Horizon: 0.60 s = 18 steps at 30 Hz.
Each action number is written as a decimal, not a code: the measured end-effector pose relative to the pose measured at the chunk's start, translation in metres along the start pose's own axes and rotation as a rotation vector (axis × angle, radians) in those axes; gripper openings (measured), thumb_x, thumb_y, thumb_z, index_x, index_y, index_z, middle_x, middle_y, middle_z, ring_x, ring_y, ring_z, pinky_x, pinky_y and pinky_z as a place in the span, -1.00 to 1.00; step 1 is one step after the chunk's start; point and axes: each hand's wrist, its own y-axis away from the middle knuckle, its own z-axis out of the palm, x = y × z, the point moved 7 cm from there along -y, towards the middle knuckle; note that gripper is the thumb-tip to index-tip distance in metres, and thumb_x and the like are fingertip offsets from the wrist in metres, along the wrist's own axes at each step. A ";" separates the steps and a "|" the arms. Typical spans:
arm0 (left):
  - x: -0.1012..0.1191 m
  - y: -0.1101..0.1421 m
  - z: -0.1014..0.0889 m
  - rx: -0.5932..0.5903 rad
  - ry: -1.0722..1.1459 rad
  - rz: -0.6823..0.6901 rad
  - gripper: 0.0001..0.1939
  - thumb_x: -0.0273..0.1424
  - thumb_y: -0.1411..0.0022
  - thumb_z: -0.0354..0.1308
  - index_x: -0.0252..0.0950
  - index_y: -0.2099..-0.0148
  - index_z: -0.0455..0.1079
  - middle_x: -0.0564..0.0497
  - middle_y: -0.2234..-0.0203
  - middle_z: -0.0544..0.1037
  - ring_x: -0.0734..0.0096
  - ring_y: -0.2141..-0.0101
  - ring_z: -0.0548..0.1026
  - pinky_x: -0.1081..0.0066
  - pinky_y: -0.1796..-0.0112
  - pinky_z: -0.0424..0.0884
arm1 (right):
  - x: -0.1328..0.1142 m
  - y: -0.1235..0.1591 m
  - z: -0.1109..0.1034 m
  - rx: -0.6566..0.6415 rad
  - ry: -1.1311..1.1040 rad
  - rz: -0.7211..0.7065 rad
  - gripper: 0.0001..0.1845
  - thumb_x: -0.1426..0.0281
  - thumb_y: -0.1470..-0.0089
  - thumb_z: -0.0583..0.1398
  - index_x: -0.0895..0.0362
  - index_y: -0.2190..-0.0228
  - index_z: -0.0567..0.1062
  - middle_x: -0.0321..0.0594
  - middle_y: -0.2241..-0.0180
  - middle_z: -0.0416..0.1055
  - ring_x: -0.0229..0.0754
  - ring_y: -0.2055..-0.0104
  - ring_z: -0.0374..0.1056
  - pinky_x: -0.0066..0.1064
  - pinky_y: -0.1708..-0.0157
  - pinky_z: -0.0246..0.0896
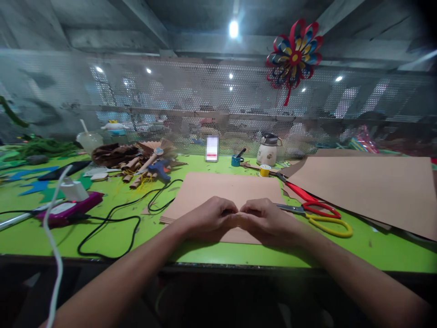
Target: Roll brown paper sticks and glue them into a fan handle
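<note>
The left hand (218,217) and right hand (270,219) meet over the brown paper (232,183), fingers (251,203) curled nearly together; whether they pinch anything cannot be told.

2 hands show at the lower centre of the frame: 1 left hand (212,217) and 1 right hand (271,219). Under them is 1 stack of brown paper (205,187), its sheets too close to count, on 1 bench (403,257). Right of centre lie 2 scissor loops (348,231), 1 red, 1 yellow. Mid-frame stand 1 lit screen (211,148), 1 blue cup (235,161), 1 yellow spool (264,171) and 1 bottle (266,152). At left are 1 purple power strip (66,210), 1 white adapter (74,190) and 1 blue glue gun (160,170). 1 looped flower (295,58) hangs upper right.
</note>
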 end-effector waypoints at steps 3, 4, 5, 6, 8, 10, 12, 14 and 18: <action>0.007 0.000 -0.002 0.063 -0.085 0.046 -0.64 -0.20 -0.30 0.01 -0.37 0.30 0.48 -0.01 0.48 0.50 0.46 0.47 0.33 0.46 0.45 0.14 | -0.001 0.000 0.005 -0.037 0.006 -0.040 -0.69 0.29 -0.19 0.08 0.23 0.37 0.53 -0.25 0.45 0.43 -0.30 0.45 0.21 -0.49 0.48 0.03; 0.009 -0.001 -0.002 0.083 -0.114 0.063 -0.65 -0.21 -0.30 0.01 -0.37 0.31 0.47 0.00 0.48 0.49 0.46 0.47 0.32 0.46 0.45 0.14 | 0.000 -0.001 0.005 -0.033 0.006 -0.041 -0.67 0.29 -0.20 0.07 0.23 0.39 0.53 -0.27 0.47 0.41 -0.31 0.46 0.19 -0.49 0.49 0.01; 0.011 -0.001 -0.003 0.099 -0.145 0.078 -0.66 -0.22 -0.30 0.00 -0.37 0.32 0.46 0.00 0.49 0.48 0.47 0.47 0.32 0.46 0.45 0.14 | 0.002 0.000 0.005 -0.023 0.007 -0.036 -0.66 0.28 -0.20 0.06 0.23 0.41 0.52 -0.28 0.49 0.38 -0.32 0.47 0.17 -0.49 0.51 -0.01; 0.013 -0.001 -0.003 0.112 -0.176 0.090 -0.67 -0.24 -0.30 0.00 -0.36 0.33 0.45 0.01 0.50 0.48 0.47 0.48 0.31 0.46 0.45 0.13 | 0.003 0.000 0.005 -0.008 0.011 -0.031 -0.64 0.28 -0.21 0.05 0.24 0.43 0.52 -0.30 0.51 0.34 -0.32 0.48 0.14 -0.49 0.52 -0.04; 0.014 -0.001 -0.004 0.121 -0.233 0.101 -0.68 -0.26 -0.31 -0.01 -0.35 0.35 0.44 0.01 0.52 0.47 0.48 0.50 0.30 0.46 0.45 0.12 | 0.005 0.000 0.003 0.022 0.023 -0.021 -0.62 0.28 -0.21 0.04 0.24 0.47 0.50 -0.32 0.55 0.27 -0.33 0.49 0.11 -0.48 0.54 -0.08; 0.011 -0.001 -0.005 0.126 -0.280 0.092 -0.68 -0.26 -0.32 -0.02 -0.33 0.34 0.44 0.01 0.50 0.48 0.46 0.49 0.31 0.46 0.45 0.12 | 0.005 0.000 0.001 0.033 0.033 -0.016 -0.60 0.26 -0.22 0.03 0.24 0.49 0.49 -0.32 0.56 0.24 -0.33 0.49 0.10 -0.48 0.54 -0.09; 0.005 -0.003 -0.006 0.122 -0.339 0.074 -0.71 -0.28 -0.31 -0.02 -0.32 0.33 0.45 -0.01 0.49 0.50 0.44 0.49 0.34 0.45 0.45 0.12 | 0.003 -0.001 0.001 0.020 0.032 -0.009 -0.56 0.22 -0.24 0.02 0.24 0.48 0.50 -0.31 0.56 0.26 -0.33 0.50 0.12 -0.49 0.53 -0.07; -0.001 -0.005 -0.007 0.105 -0.405 0.063 -0.77 -0.34 -0.28 0.01 -0.31 0.33 0.44 -0.01 0.50 0.51 0.43 0.49 0.36 0.45 0.45 0.11 | 0.001 -0.002 0.001 0.001 0.038 -0.006 -0.54 0.21 -0.25 0.01 0.23 0.45 0.52 -0.30 0.55 0.32 -0.32 0.49 0.16 -0.48 0.51 -0.04; -0.009 -0.008 -0.009 0.072 -0.492 0.047 -0.79 -0.39 -0.25 0.00 -0.30 0.33 0.44 -0.04 0.47 0.53 0.38 0.48 0.38 0.45 0.45 0.10 | 0.002 -0.005 -0.001 0.013 0.086 0.000 -0.57 0.21 -0.25 0.01 0.21 0.42 0.54 -0.24 0.50 0.43 -0.29 0.49 0.21 -0.45 0.48 -0.02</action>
